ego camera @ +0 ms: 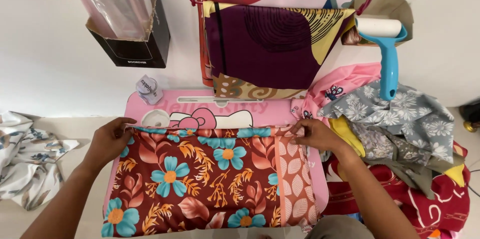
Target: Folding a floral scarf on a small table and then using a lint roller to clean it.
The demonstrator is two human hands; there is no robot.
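A dark red cloth with teal and orange flowers point(200, 179) lies spread flat over a pink lap table point(225, 108). My left hand point(110, 139) pinches the cloth's far left corner. At the far right corner my right hand point(317, 136) pinches the edge, over a peach leaf-patterned strip point(295, 179). Both hands hold the top edge flat against the table.
A pile of mixed cloths point(400, 134) lies to the right, a blue-handled lint roller point(387, 54) above it. Purple and yellow fabric point(270, 44) hangs on a rack behind. A black box with clear plastic point(130, 24) hangs on the wall, and a white floral cloth point(25, 159) lies left.
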